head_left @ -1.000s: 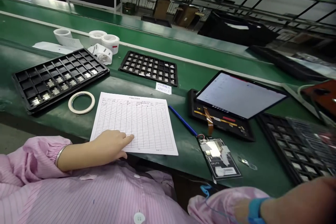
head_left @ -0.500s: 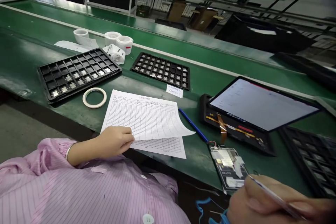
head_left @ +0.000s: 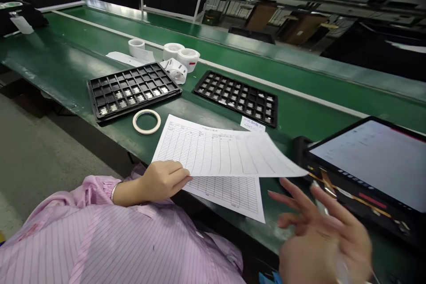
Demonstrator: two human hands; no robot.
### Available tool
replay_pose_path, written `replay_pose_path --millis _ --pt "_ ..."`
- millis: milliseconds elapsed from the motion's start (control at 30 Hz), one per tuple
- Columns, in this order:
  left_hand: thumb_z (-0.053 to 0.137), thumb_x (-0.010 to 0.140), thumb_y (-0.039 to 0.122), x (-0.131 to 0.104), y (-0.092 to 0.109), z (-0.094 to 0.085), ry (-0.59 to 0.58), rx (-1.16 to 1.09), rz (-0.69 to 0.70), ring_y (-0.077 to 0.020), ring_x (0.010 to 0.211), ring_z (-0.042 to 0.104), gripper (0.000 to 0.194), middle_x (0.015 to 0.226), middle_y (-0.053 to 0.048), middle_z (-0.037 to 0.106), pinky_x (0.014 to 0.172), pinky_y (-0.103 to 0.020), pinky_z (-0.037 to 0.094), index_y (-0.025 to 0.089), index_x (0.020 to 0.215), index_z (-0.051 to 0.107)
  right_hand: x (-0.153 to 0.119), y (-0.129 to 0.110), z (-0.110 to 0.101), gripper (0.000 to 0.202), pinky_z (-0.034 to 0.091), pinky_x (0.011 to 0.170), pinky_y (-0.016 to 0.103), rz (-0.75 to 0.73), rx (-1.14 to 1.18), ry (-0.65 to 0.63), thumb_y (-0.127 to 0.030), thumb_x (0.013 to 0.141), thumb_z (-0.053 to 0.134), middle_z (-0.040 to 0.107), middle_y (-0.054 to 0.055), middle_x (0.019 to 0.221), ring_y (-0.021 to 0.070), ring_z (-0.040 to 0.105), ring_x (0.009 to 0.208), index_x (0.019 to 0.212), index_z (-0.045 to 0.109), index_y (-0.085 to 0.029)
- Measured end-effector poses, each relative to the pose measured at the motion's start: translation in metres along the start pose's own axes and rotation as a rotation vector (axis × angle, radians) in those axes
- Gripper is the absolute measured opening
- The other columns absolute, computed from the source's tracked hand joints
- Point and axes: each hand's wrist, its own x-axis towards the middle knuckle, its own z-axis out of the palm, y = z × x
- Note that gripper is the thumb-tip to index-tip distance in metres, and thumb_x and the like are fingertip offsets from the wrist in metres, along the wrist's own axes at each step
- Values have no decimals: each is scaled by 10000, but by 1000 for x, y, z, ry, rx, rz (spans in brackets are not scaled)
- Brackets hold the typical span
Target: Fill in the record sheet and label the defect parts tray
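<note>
My left hand is closed on the near edge of a printed form sheet, pinching it between thumb and fingers. The sheet's right part curls up off the bench, over a second printed sheet. My right hand, partly blurred, is to the right of the papers with some fingers spread. A slim silvery tool is held in it; I cannot make out its kind. Just beyond that hand, a tablet-like screen leans on an opened black housing with a ribbon cable.
Two black compartment trays, a left one and a farther one, hold small metallic parts. A tape ring is near the left tray. White label rolls stand behind, and a handwritten note lies beyond the sheets.
The view has swung right to left, shifting things rightward. My right hand has risen toward the papers, its fingers spreading. The top sheet lifts higher; the blue pen and circuit board are now hidden.
</note>
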Motion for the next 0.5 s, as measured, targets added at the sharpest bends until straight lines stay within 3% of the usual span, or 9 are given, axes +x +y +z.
replay_pose_path --millis 100,167,267,333,400,500 --pt "541 873 182 -1 0 -16 92 -39 -59 -93 621 563 80 682 3 615 577 -202 438 170 816 595 -6 20 9 362 489 561 351 -75 -186 -150 -461 863 555 671 128 1117 276 671 892 1135 592 -225" --pt "552 848 175 -5 -2 -30 143 -63 -151 -85 584 535 104 642 5 589 552 -196 420 168 747 577 -10 36 17 405 541 737 432 -227 -372 -331 -486 864 551 653 120 1161 294 647 1005 1172 579 -225" --pt "609 787 199 -20 -10 -50 223 -66 -357 -75 479 431 225 517 32 480 484 -205 350 166 589 508 -16 60 30 620 418 1019 552 -469 -548 -567 -529 849 561 507 161 1372 339 484 1262 1349 434 -187" --pt "634 762 222 -36 -17 -58 263 -68 -505 -75 440 395 278 467 41 439 468 -212 331 164 535 485 -19 74 37 735 303 1097 598 -543 -642 -679 -566 835 559 384 177 1467 359 350 1359 1410 341 -163" --pt "623 775 259 -54 -25 -62 286 -99 -659 -101 487 482 236 507 16 517 511 -217 392 154 578 548 -19 83 39 781 273 1109 611 -555 -726 -720 -603 824 546 333 181 1494 368 307 1378 1419 314 -153" --pt "589 804 347 -75 -36 -63 303 -190 -886 -183 714 619 227 668 -39 630 667 -267 492 132 750 636 -14 91 35 788 288 1109 595 -551 -775 -730 -626 824 524 334 176 1496 362 304 1380 1416 309 -154"
